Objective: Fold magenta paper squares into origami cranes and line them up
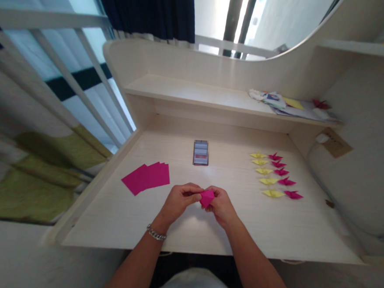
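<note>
A small folded piece of pink paper (207,198) is held up between both hands, just above the front middle of the desk. My left hand (183,201) pinches its left side between thumb and fingers. On the opposite side, my right hand (219,204) grips the paper, its fingertips partly hidden behind it. Flat pink paper sheets (146,178) lie overlapping to the left of my hands. Over on the right, yellow folded paper cranes (268,181) form a column beside a column of pink paper cranes (287,181).
A phone (201,152) with a lit screen lies on the desk (108,217) beyond my hands. Papers (291,105) rest on the raised shelf (189,93) at the back. A cable (326,193) runs down the right wall from a plug. White rails (95,62) stand at left.
</note>
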{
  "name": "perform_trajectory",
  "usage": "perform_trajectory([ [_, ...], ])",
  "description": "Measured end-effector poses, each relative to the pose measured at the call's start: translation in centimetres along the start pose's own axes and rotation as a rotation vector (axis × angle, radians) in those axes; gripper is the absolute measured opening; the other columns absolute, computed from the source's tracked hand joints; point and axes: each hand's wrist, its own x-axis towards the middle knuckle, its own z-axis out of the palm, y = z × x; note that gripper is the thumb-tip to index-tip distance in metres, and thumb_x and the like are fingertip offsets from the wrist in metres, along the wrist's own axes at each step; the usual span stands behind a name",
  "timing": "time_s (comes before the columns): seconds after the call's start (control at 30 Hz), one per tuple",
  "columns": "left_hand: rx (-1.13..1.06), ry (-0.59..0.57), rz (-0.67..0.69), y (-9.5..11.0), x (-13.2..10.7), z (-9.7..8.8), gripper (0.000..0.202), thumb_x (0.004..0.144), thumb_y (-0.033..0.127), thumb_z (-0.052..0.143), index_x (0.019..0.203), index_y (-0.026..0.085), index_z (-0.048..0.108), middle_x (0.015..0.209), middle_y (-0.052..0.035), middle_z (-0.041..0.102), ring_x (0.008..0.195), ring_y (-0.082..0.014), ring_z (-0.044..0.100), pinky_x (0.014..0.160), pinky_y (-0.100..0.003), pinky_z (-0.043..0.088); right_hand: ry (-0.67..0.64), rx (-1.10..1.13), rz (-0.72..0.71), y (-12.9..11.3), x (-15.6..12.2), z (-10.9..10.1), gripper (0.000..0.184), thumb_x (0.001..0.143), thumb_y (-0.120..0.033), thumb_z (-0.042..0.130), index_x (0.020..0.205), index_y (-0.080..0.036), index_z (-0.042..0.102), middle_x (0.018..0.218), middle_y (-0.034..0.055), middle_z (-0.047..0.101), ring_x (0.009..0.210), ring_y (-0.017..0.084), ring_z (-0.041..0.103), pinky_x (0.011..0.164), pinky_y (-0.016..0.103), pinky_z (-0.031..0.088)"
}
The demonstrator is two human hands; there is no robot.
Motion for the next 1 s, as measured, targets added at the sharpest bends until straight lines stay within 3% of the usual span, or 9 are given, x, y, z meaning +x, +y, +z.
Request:
perform_trajectory([
  [0.47, 0.06, 0.03, -0.042, 0.0, 0.0, 0.4, 0.022, 0.075, 0.032, 0.068, 0.087, 0.014, 0.073, 0.075, -0.0052, 0.068, 0.065, -0.0141, 0.058, 0.062, -0.025, 0.047, 0.01, -0.136, -0.058, -1.2, -0.1, 0.1, 0.006, 0.06, -0.019, 0.061, 0.066, -0.017, 0.059, 0.052, -0.0014, 0.061, 0.045, 0.01, 0.052, 0.043, 0.019, 0.035],
  [0.67, -0.153, 0.082, -0.128, -1.9, 0.1, 1.0, 0.027, 0.077, 0.038, 0.066, 0.079, 0.011, 0.069, 0.067, -0.004, 0.063, 0.062, -0.0121, 0.055, 0.058, -0.023, 0.045, 0.065, -0.201, -0.22, -1.2, 0.0, -0.3, 0.013, 0.065, -0.025, 0.065, 0.076, -0.018, 0.063, 0.059, -0.0009, 0.062, 0.05, 0.011, 0.052, 0.047, 0.022, 0.038],
  [0.87, -0.26, 0.168, -0.222, -2.3, 0.1, 2.3, 0.032, 0.076, 0.043, 0.066, 0.084, 0.012, 0.065, 0.078, -0.0063, 0.065, 0.07, -0.014, 0.061, 0.063, -0.025, 0.049, 0.18, -0.403, -0.345, -1.3, -0.1, -0.5, 0.013, 0.072, -0.029, 0.063, 0.071, -0.017, 0.069, 0.066, 0.0032, 0.067, 0.059, 0.015, 0.057, 0.056, 0.026, 0.043],
  [1.0, -0.199, 0.252, -0.168, -1.9, -0.2, 3.2, 0.038, 0.074, 0.04, 0.068, 0.102, 0.015, 0.061, 0.095, -0.0096, 0.067, 0.078, -0.0173, 0.064, 0.063, -0.026, 0.052, 0.257, -0.478, -0.351, -1.3, 0.0, -0.4, 0.016, 0.075, -0.031, 0.062, 0.071, -0.018, 0.07, 0.066, 0.0035, 0.068, 0.06, 0.016, 0.058, 0.058, 0.027, 0.044],
])
